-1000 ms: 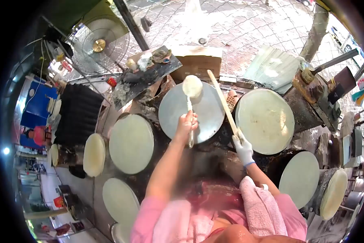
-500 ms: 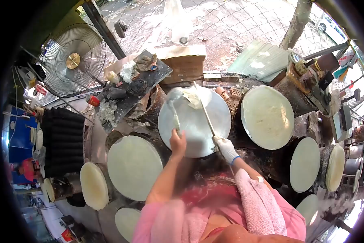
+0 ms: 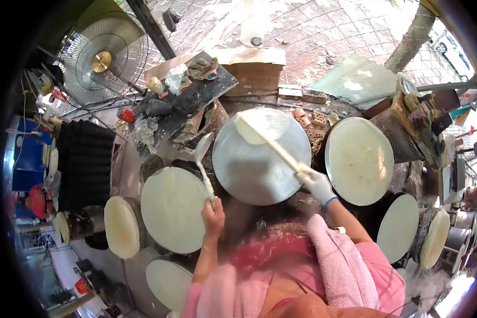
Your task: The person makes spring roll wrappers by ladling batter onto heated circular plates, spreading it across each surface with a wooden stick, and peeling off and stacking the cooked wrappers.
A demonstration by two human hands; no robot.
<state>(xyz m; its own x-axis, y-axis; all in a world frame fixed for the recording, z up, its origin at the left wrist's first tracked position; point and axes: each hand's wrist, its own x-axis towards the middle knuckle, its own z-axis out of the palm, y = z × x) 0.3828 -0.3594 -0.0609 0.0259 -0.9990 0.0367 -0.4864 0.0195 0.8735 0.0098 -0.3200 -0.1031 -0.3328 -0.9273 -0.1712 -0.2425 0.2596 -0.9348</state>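
Note:
My left hand, bare, is closed round the handle of a ladle, whose bowl is raised just left of the centre griddle. My right hand, in a white glove, grips a long wooden stick. The stick slants up and left across the round grey griddle. Its far end lies over a pale patch of batter at the griddle's back. Below the ladle, a round griddle covered with a pale sheet stands near my left hand.
Another covered griddle stands right of centre, with more pale rounds at both sides. A fan stands at the back left beside a cluttered dark board. Behind the centre griddle are a cardboard box and bricks.
The ladle has moved from over the centre griddle to its left, with my left hand lower. Batter now lies on the griddle's back part. The stick has tilted left across it.

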